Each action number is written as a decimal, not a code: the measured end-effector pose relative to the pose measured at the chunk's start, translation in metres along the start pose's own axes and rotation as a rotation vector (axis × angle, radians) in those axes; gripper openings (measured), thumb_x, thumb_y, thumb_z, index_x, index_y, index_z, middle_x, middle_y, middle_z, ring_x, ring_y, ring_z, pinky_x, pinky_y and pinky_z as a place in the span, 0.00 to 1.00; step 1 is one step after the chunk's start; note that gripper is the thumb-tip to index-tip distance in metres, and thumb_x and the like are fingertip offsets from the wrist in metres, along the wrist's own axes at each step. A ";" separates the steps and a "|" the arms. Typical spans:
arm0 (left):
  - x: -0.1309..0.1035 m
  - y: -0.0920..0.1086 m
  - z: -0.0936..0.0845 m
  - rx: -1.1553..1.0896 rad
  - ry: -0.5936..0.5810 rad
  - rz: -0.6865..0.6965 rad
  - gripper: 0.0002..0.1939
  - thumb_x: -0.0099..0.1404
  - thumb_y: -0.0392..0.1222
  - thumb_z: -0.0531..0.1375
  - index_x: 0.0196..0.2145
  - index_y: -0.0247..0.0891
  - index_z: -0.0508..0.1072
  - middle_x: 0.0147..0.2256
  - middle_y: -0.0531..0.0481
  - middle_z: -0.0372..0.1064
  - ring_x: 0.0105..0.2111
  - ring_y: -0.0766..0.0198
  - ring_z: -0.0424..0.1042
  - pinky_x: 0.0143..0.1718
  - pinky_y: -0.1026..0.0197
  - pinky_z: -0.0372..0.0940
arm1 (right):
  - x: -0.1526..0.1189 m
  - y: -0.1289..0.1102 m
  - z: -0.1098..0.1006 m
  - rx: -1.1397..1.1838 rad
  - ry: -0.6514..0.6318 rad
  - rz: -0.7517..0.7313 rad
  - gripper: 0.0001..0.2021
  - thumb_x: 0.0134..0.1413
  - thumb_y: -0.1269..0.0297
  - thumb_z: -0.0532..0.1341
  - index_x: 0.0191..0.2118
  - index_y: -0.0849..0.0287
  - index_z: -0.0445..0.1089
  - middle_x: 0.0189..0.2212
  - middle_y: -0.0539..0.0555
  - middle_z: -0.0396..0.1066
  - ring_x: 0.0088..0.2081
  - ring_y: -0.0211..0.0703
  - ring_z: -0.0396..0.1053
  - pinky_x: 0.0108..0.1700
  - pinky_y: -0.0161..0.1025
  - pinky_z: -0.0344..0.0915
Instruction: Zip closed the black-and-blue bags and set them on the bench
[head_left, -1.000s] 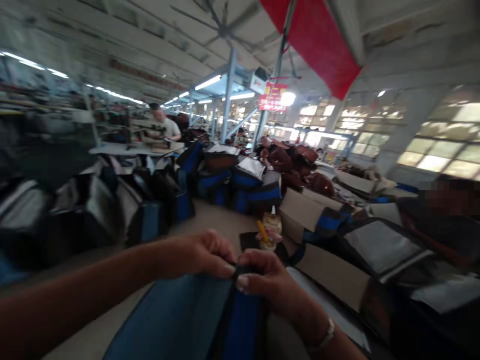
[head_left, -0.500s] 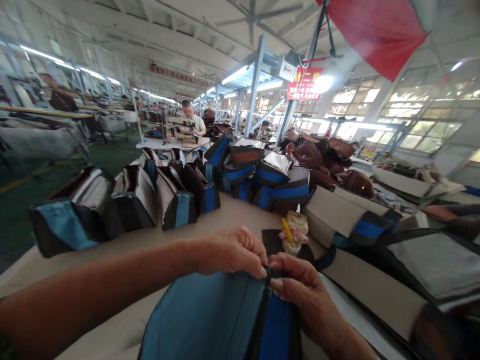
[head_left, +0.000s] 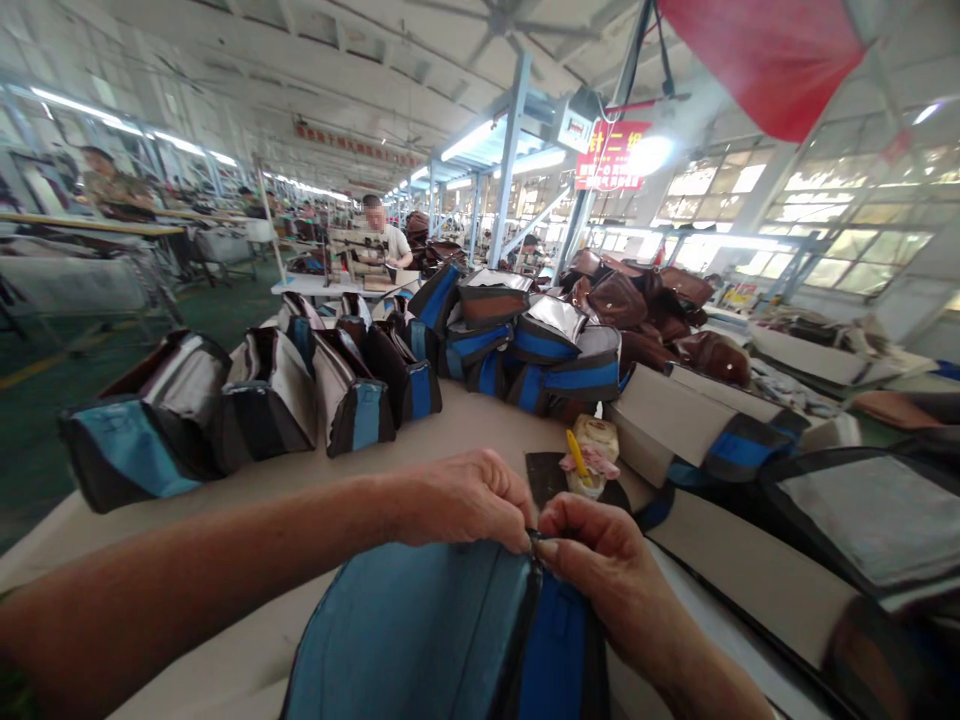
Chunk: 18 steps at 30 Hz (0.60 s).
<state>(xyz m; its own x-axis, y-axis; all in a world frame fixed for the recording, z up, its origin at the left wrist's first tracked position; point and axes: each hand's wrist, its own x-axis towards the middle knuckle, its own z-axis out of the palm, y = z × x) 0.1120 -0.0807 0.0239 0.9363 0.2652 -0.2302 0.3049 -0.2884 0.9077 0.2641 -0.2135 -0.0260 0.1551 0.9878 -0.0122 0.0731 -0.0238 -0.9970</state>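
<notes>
A pale table carries nearly everything near the person. Beyond its far right side rises a heap of brown bags, and in front of that a pile of blue-and-black bags, some lying on others. Along the left side stands a row of open bags, upright, with their sides formed and pale linings showing. To the right lie long beige panels, with blue and dark fabric at their edges. The teal bag is at the near edge of the view, below the two hands, its lower part cut off by the frame. Its large teal face and blue-and-black side meet along a dark edge, so the main shape looks already put together. The left hand and the right hand are close together, both pinching the top corner of that edge between thumb and fingers. That corner seems to be the part being worked and probably cannot be counted as finished; the fingertips hide whether it is fixed. How the row compares in stage cannot be told. Just beyond the hands, on a dark mat, sits a small pot with a pink cloth and a yellow handle.
</notes>
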 end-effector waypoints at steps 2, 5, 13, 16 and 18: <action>0.000 -0.001 -0.001 0.060 0.001 0.019 0.12 0.55 0.47 0.65 0.28 0.34 0.77 0.19 0.58 0.56 0.21 0.69 0.52 0.20 0.63 0.45 | 0.000 0.001 0.001 -0.028 0.014 -0.015 0.12 0.48 0.58 0.66 0.26 0.60 0.66 0.20 0.44 0.56 0.24 0.33 0.48 0.25 0.34 0.45; -0.001 -0.001 -0.002 0.210 0.019 0.029 0.11 0.57 0.46 0.63 0.30 0.35 0.79 0.21 0.57 0.61 0.22 0.68 0.57 0.20 0.64 0.50 | -0.001 0.003 0.002 -0.085 0.037 -0.051 0.11 0.50 0.58 0.65 0.27 0.60 0.67 0.21 0.45 0.57 0.25 0.34 0.49 0.25 0.34 0.47; -0.009 -0.009 0.002 0.337 0.081 0.316 0.06 0.58 0.35 0.59 0.26 0.34 0.77 0.26 0.54 0.66 0.29 0.67 0.66 0.31 0.65 0.58 | -0.009 0.013 0.004 -0.374 0.115 -0.453 0.04 0.56 0.72 0.62 0.30 0.58 0.71 0.28 0.49 0.67 0.31 0.38 0.64 0.34 0.36 0.60; -0.012 -0.006 -0.003 0.205 -0.006 0.233 0.13 0.64 0.45 0.61 0.26 0.34 0.77 0.28 0.51 0.68 0.32 0.64 0.68 0.35 0.64 0.60 | -0.014 0.009 0.000 -0.474 0.012 -0.617 0.07 0.60 0.75 0.59 0.36 0.58 0.72 0.30 0.50 0.68 0.31 0.37 0.67 0.33 0.35 0.62; -0.013 -0.003 -0.005 0.105 -0.046 0.090 0.22 0.67 0.54 0.58 0.24 0.35 0.75 0.26 0.51 0.67 0.29 0.64 0.65 0.33 0.62 0.59 | -0.016 0.005 -0.003 -0.544 -0.062 -0.685 0.09 0.63 0.76 0.56 0.39 0.57 0.72 0.32 0.52 0.69 0.31 0.38 0.67 0.33 0.35 0.63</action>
<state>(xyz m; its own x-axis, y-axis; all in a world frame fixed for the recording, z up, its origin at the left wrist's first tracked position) 0.0980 -0.0783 0.0263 0.9670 0.1925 -0.1672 0.2334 -0.4047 0.8842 0.2648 -0.2303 -0.0302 -0.1481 0.8178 0.5562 0.5925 0.5236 -0.6121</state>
